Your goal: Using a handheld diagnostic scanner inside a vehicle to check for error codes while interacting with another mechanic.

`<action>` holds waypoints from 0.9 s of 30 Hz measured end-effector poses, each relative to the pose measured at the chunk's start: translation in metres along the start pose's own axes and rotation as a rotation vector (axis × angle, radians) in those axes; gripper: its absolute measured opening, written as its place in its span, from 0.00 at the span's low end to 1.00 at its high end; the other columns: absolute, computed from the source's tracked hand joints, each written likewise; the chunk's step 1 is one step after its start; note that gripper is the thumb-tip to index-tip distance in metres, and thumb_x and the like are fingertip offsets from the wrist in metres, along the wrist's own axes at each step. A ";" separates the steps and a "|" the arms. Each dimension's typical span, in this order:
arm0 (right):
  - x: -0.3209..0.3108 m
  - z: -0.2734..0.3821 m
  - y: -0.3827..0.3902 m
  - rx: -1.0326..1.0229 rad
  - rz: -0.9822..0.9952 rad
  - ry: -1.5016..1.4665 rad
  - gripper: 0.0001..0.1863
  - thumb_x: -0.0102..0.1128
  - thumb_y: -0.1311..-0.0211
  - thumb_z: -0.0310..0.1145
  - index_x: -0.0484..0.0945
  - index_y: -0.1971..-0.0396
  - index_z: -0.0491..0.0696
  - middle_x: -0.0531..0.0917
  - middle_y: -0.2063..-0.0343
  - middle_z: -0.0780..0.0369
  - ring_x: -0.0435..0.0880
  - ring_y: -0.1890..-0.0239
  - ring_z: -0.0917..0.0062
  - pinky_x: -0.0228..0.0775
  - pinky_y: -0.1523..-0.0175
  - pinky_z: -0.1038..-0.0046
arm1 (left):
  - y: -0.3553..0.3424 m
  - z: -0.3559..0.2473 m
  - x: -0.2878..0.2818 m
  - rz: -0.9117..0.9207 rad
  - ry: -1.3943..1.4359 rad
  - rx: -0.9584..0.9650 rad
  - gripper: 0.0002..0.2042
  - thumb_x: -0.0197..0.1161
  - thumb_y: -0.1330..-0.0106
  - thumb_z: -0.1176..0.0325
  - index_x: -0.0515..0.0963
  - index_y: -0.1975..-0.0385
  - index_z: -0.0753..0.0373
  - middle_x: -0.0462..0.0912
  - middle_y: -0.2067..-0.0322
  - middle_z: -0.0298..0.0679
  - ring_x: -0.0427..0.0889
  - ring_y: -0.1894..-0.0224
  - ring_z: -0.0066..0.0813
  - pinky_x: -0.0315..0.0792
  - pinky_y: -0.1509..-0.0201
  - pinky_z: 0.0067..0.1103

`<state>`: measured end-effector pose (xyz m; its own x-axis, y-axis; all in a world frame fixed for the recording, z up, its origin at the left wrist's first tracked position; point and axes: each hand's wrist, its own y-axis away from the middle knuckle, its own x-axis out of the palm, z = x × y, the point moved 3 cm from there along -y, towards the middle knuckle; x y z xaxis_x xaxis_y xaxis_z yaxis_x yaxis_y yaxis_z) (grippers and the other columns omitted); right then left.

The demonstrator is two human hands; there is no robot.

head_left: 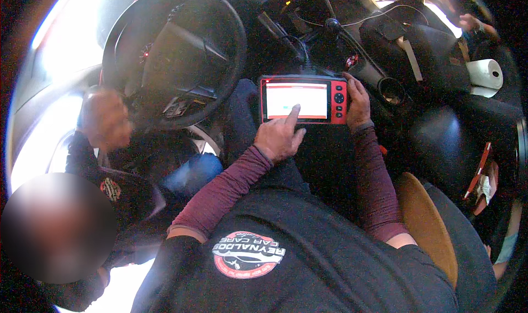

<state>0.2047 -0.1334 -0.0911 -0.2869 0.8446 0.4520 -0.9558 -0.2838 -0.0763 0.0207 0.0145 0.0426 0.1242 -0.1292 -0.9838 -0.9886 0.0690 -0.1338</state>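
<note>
A red handheld car diagnostic scanner [335, 116] with a lit, mostly white screen is held above my lap, with black buttons down its right side. My right hand [358, 103] is closed around its right edge, fingers along the far corner. My left hand [279, 135] lies over the lower edge of the screen. Its index finger is stretched out with the tip on or just over the glass, thumb apart and the other fingers partly curled. A dark cable [306, 57] runs from the scanner's top edge toward the dashboard.
The steering wheel [242, 43] is ahead to the left. Another person's hand [104, 117] is by the open door at left; another hand [472, 23] shows at far right. A white paper roll [485, 73] lies on the passenger side. A cup holder [391, 90] sits right of the scanner.
</note>
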 end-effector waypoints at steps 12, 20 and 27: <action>0.002 -0.001 0.004 -0.010 -0.019 0.050 0.21 0.45 0.24 0.40 0.73 0.42 0.40 0.80 0.49 0.59 0.81 0.50 0.78 0.73 0.45 0.77 | -0.003 -0.011 0.008 0.054 0.000 0.017 0.33 0.62 0.37 0.59 0.62 0.35 0.69 0.83 0.69 0.51 0.84 0.68 0.48 0.78 0.66 0.38; -0.006 -0.011 0.000 -0.268 0.019 0.261 0.20 0.45 0.24 0.37 0.75 0.45 0.39 0.79 0.47 0.55 0.82 0.51 0.73 0.72 0.43 0.74 | 0.001 -0.015 0.003 0.078 -0.015 -0.014 0.34 0.63 0.37 0.58 0.61 0.34 0.67 0.81 0.75 0.49 0.83 0.73 0.46 0.77 0.70 0.37; 0.001 -0.002 0.001 -0.010 -0.011 -0.058 0.19 0.46 0.24 0.38 0.74 0.44 0.41 0.82 0.53 0.61 0.82 0.54 0.80 0.75 0.48 0.76 | 0.011 -0.005 -0.002 0.064 -0.065 -0.064 0.33 0.62 0.37 0.59 0.61 0.34 0.68 0.81 0.75 0.48 0.83 0.72 0.45 0.78 0.69 0.37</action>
<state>0.2034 -0.1318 -0.0920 -0.2729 0.8198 0.5034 -0.9595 -0.2700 -0.0804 0.0086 0.0106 0.0441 0.0639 -0.0615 -0.9961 -0.9978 0.0112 -0.0647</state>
